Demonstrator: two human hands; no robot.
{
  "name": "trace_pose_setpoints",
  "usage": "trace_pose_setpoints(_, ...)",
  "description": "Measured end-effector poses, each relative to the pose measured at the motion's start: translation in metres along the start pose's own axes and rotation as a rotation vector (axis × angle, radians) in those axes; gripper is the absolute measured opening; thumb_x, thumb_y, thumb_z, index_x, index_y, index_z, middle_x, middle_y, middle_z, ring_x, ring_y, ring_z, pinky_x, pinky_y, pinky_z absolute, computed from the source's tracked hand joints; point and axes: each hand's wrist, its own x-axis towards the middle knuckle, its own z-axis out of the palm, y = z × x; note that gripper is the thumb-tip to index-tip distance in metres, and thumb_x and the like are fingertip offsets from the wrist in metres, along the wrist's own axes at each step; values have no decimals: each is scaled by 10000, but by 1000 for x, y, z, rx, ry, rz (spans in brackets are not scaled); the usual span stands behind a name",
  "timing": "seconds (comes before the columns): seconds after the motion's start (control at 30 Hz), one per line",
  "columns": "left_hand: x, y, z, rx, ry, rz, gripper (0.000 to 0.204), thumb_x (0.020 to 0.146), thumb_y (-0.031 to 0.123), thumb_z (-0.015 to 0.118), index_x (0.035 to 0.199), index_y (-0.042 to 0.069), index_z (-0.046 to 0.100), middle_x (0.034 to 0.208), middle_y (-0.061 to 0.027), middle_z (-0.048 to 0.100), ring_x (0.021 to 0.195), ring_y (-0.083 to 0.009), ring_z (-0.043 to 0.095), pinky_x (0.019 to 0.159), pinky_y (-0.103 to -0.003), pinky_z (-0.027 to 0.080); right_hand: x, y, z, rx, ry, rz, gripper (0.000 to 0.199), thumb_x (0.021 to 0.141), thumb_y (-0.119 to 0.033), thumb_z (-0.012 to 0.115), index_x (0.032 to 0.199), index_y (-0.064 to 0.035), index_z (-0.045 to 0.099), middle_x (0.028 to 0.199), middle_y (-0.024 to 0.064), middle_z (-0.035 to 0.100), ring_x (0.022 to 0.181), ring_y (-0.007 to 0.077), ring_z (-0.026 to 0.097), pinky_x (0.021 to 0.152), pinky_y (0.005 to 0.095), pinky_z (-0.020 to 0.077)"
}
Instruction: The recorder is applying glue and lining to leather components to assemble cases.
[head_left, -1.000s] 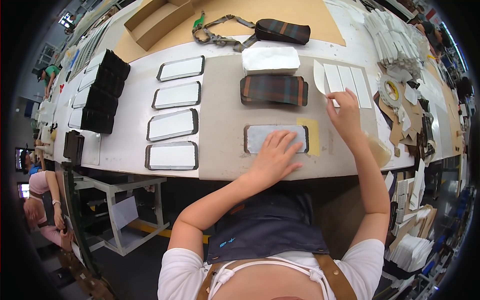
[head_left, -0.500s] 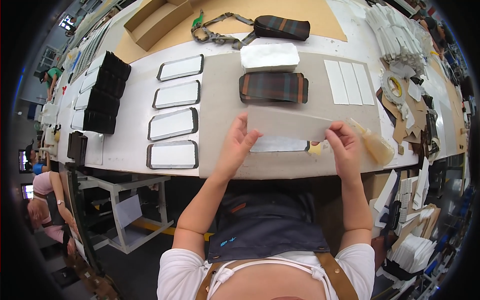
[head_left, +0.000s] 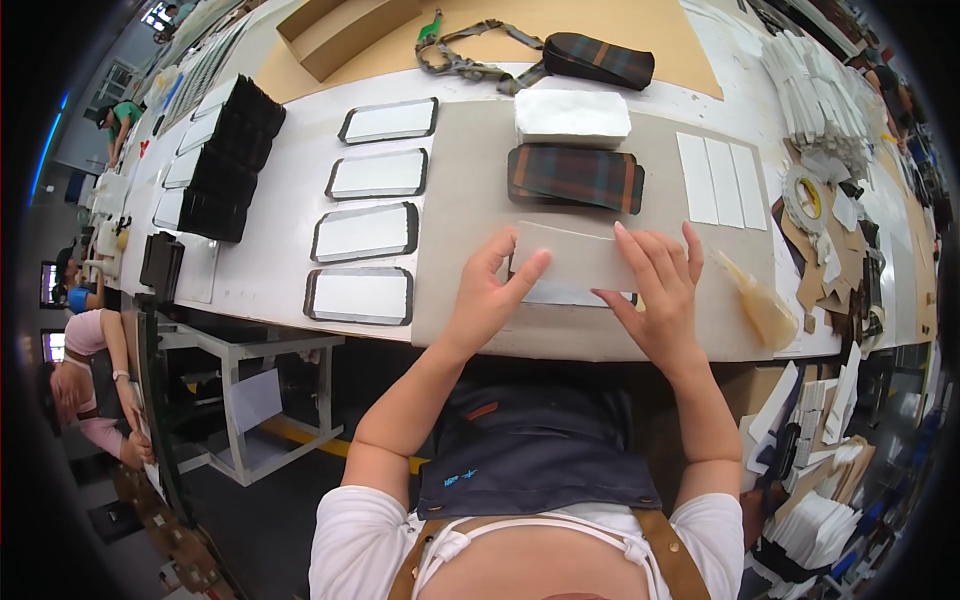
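Observation:
A pale grey rectangular card (head_left: 572, 257) lies on top of a black-edged panel (head_left: 560, 294) on the grey mat (head_left: 470, 180) near the table's front edge. My left hand (head_left: 490, 295) has its fingers spread on the card's left end. My right hand (head_left: 655, 290) lies flat on its right end. Both hands press on the card and neither grips it. Just beyond it lies a plaid fabric panel (head_left: 575, 178), and beyond that a stack of white pieces (head_left: 572, 117).
Several black-edged white panels (head_left: 365, 232) lie in a column to the left, with black trays (head_left: 225, 160) further left. Three white strips (head_left: 722, 180), a glue bottle (head_left: 757, 300) and a tape roll (head_left: 806, 198) sit on the right. A plaid pouch with strap (head_left: 598, 58) lies at the back. Other people work at the far left.
One second ago my right hand reached to the white strips at the right. Then both hands held the grey card above the panel, and now it lies flat under both hands.

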Motion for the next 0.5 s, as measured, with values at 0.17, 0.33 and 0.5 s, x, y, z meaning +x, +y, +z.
trace_pose_setpoints(0.17,-6,-12,-21,514,31,220,288,940,193,740,1178,49,668,1190,-102,624,1186,-271,536,1052,-402,393,-1,19,-5,95,-24,125,715,753,-278,873,1378,-55,606,1188,71,650,1128,261,592,1226,533,227)
trace_pose_setpoints(0.33,-16,-31,-32,985,80,316,381,855,191,784,1210,105,676,1341,-122,554,1385,-347,424,1153,-491,299,-10,29,-3,188,-160,164,658,769,-276,871,1343,-71,624,1173,87,629,1147,285,578,1231,540,224)
trace_pose_setpoints(0.5,-12,-41,-33,921,181,271,327,856,143,764,1172,119,682,1358,-117,549,1371,-341,437,1138,-492,305,-13,26,10,245,-311,132,602,781,-245,853,1319,-87,637,1184,103,593,1193,287,555,1251,559,196)
